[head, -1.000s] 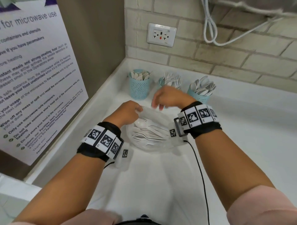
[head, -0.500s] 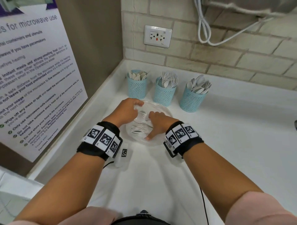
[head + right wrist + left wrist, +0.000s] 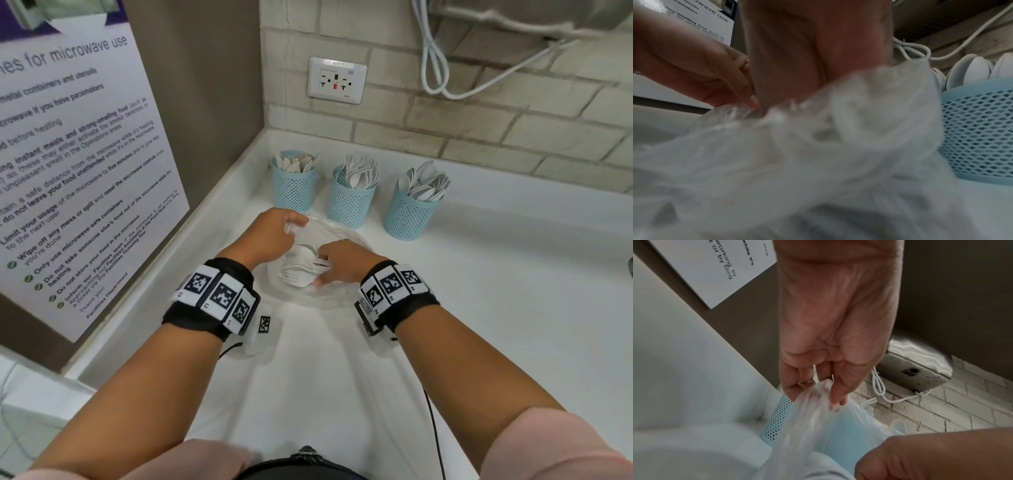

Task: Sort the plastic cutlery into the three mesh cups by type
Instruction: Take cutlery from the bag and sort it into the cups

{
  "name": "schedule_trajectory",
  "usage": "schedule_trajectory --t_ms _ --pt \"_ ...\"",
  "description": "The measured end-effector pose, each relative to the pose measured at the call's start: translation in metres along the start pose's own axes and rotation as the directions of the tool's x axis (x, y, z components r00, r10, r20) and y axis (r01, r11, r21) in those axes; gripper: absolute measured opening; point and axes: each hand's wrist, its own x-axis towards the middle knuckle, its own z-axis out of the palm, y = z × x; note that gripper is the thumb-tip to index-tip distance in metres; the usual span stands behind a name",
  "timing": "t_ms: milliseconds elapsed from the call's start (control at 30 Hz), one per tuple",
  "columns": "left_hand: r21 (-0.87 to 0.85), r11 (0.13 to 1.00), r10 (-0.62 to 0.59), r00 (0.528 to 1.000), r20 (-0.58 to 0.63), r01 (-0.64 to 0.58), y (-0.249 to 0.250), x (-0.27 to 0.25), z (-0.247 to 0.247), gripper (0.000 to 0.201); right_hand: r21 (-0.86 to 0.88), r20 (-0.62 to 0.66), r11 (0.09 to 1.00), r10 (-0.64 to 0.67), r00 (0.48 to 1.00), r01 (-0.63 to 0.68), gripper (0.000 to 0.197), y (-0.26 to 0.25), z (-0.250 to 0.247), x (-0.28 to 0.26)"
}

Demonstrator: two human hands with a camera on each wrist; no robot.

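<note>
Cutlery (image 3: 301,270), white plastic, is seen loose inside a clear bag (image 3: 337,236) lying on the white counter (image 3: 496,291), just in front of three blue mesh cups. The left cup (image 3: 293,186) is filled with knives, the middle cup (image 3: 352,202) with forks, the right cup (image 3: 409,212) with spoons. The bag's edge is pinched between the thumb and fingers of the left hand (image 3: 272,236). The right hand (image 3: 342,262) is reached into the bag with its fingers curled among the cutlery; whether a piece is gripped cannot be told. Tagged black bands are worn on both wrists. A wall notice (image 3: 68,164) at left is headed "for microwave use"; lines such as "Wipe off any mess or spill" and "Only use microwave-safe containers" can be read. A socket (image 3: 337,80) is set in the brick wall.
</note>
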Motion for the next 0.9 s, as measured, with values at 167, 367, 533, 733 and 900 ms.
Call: schedule_trajectory --t_ms 167,367,533,733,900 --pt "0.007 1.0 -0.009 1.0 0.007 0.009 0.002 -0.001 0.0 0.039 -0.049 -0.065 0.999 -0.022 0.998 0.019 0.033 0.003 -0.008 0.001" --pt "0.01 1.0 -0.026 1.0 0.013 0.026 0.003 -0.001 0.001 0.04 0.004 -0.109 1.0 0.006 0.994 -0.006 0.022 0.005 -0.007 0.003" --pt "-0.003 0.999 -0.038 0.999 0.006 0.038 0.003 -0.001 0.001 0.042 0.086 -0.108 0.996 -0.003 0.994 0.012 0.025 0.003 -0.006 0.002" --pt "-0.016 0.999 -0.041 0.999 0.001 0.041 0.005 -0.003 0.001 0.042 0.021 -0.055 0.999 -0.032 0.998 0.033 0.022 0.001 0.004 0.0" --pt "-0.01 0.999 -0.049 0.999 0.002 0.049 0.005 -0.003 0.0 0.041 -0.018 -0.078 0.999 -0.04 0.996 0.038 0.02 0.003 0.006 0.002"
